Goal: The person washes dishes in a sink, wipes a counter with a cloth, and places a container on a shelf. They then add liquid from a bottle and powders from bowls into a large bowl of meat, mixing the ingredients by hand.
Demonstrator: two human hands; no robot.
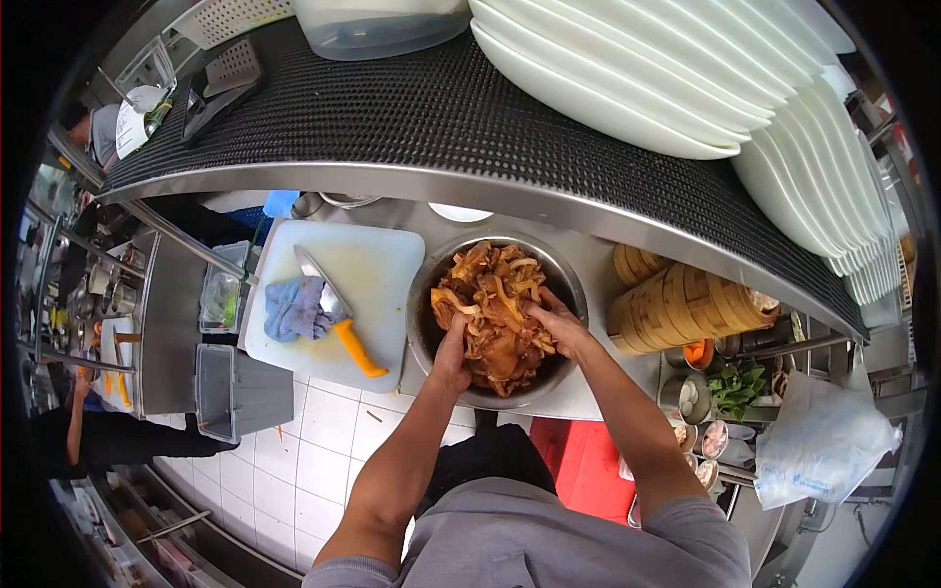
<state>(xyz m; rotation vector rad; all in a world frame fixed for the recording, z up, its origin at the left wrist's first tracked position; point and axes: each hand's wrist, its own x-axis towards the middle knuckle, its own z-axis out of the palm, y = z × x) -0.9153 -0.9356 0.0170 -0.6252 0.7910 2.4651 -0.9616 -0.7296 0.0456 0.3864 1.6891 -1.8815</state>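
A wide steel mixing bowl (576,279) stands on the counter in front of me, heaped with brown, sauce-coated meat pieces (502,328) and some paler strips. Inside the bowl's near left side, my left hand (453,355) is pressed into the heap, its fingertips partly hidden by meat. From the right, my right hand (561,326) grips the same pile, fingers partly buried. To the bowl's left lies a white cutting board (392,257). On it are a knife with a yellow handle (360,348) and a crumpled bluish cloth (294,309), next to the blade.
Above the counter runs a shelf with a black mat (392,118) and stacked white plates (627,69). Bamboo steamers (686,309) stand right of the bowl, near green leaves (737,389) and a plastic bag (823,441). A grey bin (250,392) sits lower left; another person's arm (75,416) shows far left.
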